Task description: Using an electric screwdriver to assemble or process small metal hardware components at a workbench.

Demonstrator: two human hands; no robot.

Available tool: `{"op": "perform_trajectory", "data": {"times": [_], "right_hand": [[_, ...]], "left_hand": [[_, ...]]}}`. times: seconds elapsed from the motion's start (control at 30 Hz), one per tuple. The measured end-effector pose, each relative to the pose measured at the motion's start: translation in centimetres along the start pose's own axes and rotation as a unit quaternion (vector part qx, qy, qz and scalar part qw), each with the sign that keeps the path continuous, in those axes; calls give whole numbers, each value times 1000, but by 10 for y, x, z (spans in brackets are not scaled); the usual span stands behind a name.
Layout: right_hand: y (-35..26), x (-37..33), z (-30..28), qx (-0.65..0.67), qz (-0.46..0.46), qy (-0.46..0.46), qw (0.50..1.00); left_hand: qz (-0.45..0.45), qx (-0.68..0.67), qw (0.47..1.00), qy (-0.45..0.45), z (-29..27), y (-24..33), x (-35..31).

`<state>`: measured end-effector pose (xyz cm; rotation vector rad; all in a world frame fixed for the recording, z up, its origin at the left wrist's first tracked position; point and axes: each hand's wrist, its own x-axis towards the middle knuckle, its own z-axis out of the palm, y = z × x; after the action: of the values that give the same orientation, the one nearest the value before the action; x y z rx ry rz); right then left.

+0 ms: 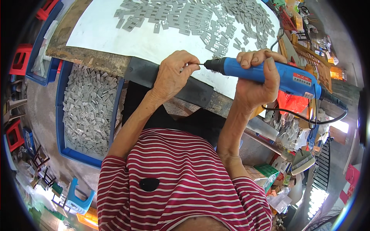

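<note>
Head view, left hand (173, 73): thumb and finger pinched the end of a thin metal tip (202, 64); I could not tell if a tiny piece was hidden there too.
Right hand (257, 79): it was wrapped around the blue tool (284, 75), thumb up.
Blue tool: it was held up over the near edge of the white sheet (98, 30), its tip aimed left.
Tip trouble: fingers sat right by it, so a sudden spin or a slip could hurt them.
Cord (327, 122) trouble: it hung in a loop on the right, so it could snag and tug the tool off line.
Tool count: one, with one tip and one cord.
Black strip (144, 73) count: one, along the bench's near edge.
Sheet pieces (192, 17) count: too many to count, far side.
Blue bin (59, 115) count: one big one beside the bench, left, with too many grey bits (88, 107) to count.
Blue stool (88, 202) count: one, near left.
</note>
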<state>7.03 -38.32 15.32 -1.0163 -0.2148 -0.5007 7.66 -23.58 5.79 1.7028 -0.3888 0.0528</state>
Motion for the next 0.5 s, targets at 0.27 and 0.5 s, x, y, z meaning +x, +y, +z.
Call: {"op": "perform_trajectory", "data": {"times": [0.27,0.5], "right_hand": [[0,1,-1,3,6,-2,1000],[1,1,-1,-3,4,-5,1000]], "left_hand": [[18,15,1000,3,1,0,1],[-3,32,999,7,-2,8,1]]}}
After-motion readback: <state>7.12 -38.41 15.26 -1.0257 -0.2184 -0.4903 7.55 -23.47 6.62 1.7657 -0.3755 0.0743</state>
